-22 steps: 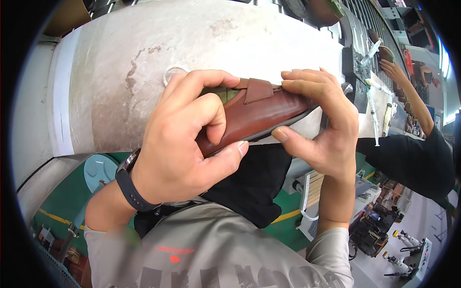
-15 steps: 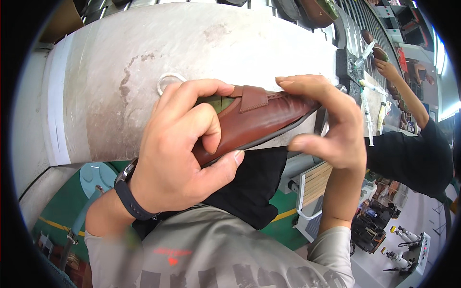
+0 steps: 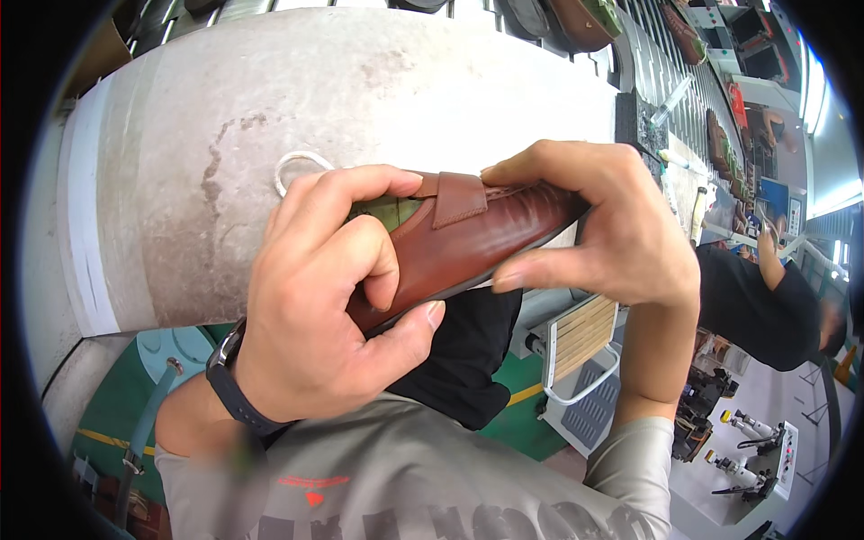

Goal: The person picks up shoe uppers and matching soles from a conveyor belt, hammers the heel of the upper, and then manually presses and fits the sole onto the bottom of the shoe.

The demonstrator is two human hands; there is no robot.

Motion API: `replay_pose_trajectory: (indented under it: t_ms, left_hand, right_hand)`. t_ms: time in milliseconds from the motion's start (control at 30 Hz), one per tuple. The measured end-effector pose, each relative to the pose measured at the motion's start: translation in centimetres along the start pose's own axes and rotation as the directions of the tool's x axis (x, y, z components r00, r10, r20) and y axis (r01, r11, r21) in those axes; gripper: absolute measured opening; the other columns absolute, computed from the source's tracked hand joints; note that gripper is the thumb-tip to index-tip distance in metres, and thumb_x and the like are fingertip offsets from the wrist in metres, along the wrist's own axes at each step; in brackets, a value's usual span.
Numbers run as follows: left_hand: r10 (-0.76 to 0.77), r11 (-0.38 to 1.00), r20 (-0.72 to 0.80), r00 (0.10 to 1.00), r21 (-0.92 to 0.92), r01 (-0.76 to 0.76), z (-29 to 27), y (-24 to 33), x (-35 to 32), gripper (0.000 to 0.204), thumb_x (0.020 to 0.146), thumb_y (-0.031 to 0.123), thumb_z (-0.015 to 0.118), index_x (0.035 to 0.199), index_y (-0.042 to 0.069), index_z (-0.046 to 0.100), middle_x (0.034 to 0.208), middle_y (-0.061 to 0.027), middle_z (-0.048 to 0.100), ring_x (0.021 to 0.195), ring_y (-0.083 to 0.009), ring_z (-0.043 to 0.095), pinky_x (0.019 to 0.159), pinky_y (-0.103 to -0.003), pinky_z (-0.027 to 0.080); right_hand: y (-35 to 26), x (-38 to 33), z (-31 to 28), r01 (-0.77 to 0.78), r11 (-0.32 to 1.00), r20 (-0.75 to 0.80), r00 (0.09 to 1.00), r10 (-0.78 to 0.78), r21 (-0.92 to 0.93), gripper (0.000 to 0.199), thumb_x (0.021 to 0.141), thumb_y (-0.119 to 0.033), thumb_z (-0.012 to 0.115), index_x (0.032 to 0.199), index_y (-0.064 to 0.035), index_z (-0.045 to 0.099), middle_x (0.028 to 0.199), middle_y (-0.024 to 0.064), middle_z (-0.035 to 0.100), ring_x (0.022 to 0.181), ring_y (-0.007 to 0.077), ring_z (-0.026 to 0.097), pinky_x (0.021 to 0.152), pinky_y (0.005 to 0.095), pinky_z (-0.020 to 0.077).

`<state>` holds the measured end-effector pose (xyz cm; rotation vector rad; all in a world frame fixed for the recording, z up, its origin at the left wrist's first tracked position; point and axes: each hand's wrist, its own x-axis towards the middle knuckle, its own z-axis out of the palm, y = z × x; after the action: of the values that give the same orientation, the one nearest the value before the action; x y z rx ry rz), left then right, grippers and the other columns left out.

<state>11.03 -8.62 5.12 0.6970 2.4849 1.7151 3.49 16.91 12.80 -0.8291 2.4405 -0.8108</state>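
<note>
A brown leather loafer (image 3: 468,238) with a strap across its top is held up over the pale worktable, its dark sole edge turned toward me. Green material shows inside its opening. My left hand (image 3: 315,288), with a dark watch at the wrist, grips the heel end; its index finger rests at the opening and its thumb lies along the sole. Around the toe end curls my right hand (image 3: 612,225), fingertips on the upper just beyond the strap and thumb at the sole edge. The heel is mostly covered by my left hand.
On the stained worktable (image 3: 171,180), a white ring-shaped item (image 3: 292,162) lies beyond my left hand. Syringes (image 3: 673,101) sit at the table's right end. Several shoes (image 3: 583,22) stand on the roller conveyor behind. A co-worker in black (image 3: 756,306) is at the right.
My right hand has closed in on the toe, its thumb moving left to the sole edge. The left hand keeps its grip. At the right, the co-worker's arm has drawn back from the conveyor.
</note>
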Motion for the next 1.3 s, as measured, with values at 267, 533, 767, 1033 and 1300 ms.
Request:
replay_pose_trajectory:
  t_ms: [267,533,767,1033,1300]
  left_hand:
    - [-0.116,0.920,-0.083,0.990,-0.385,0.075,-1.7,-2.1,-0.6,0.022,0.100,0.024,0.062,0.096,0.003,0.065,0.135,-0.0220,0.066,0.117,-0.0278,0.063,0.102,-0.040,0.048]
    - [-0.119,0.942,-0.129,0.984,-0.328,0.071,-2.5,-1.4,0.7,0.065,0.115,0.045,0.030,0.097,-0.002,0.072,0.091,-0.0135,0.076,0.083,-0.0162,0.069,0.081,-0.030,0.054]
    - [-0.171,0.984,0.188,0.967,-0.020,0.178,2.3,0.9,-0.7,0.065,0.112,0.043,0.050,0.066,-0.002,0.061,0.056,-0.0059,0.052,0.057,-0.0126,0.045,0.055,-0.034,0.042]
    - [0.008,0.998,0.275,0.961,0.051,-0.023,5.1,1.4,-1.3,0.066,0.111,0.046,0.050,0.070,-0.004,0.064,0.055,-0.0085,0.052,0.055,-0.0142,0.044,0.054,-0.035,0.043]
    - [-0.199,0.977,0.329,0.923,-0.004,0.212,5.7,1.1,-1.9,0.066,0.111,0.047,0.049,0.077,-0.005,0.073,0.057,-0.0088,0.058,0.055,-0.0156,0.051,0.056,-0.034,0.046]
  right_hand:
    - [-0.7,-1.0,3.7,0.030,0.967,-0.237,0.967,-0.092,-0.252,0.067,0.076,-0.061,0.085,0.099,-0.0011,0.065,0.081,0.0170,0.068,0.075,0.0397,0.067,0.067,0.0458,0.0529]
    - [-3.6,-6.9,16.9,-0.117,0.200,0.007,0.878,0.479,0.973,0.059,0.113,-0.049,0.041,0.137,0.0024,0.056,0.126,0.0123,0.066,0.115,0.0185,0.062,0.102,0.0354,0.0495]
    - [-3.1,-12.5,25.0,0.081,-0.118,-0.030,0.923,0.384,0.990,0.061,0.111,-0.046,0.047,0.145,0.0044,0.052,0.128,0.0138,0.070,0.117,0.0219,0.068,0.099,0.0379,0.0557]
    - [-3.5,-10.8,17.2,-0.002,0.345,-0.146,0.903,0.404,0.938,0.050,0.091,-0.016,0.078,0.128,0.0113,0.057,0.111,0.0107,0.069,0.097,0.0109,0.066,0.081,0.0278,0.0565]
    - [-3.1,-11.1,17.9,-0.023,0.459,-0.173,0.908,0.381,0.888,0.051,0.087,-0.018,0.081,0.123,0.0110,0.058,0.105,0.0095,0.068,0.091,0.0105,0.066,0.081,0.0269,0.0572]
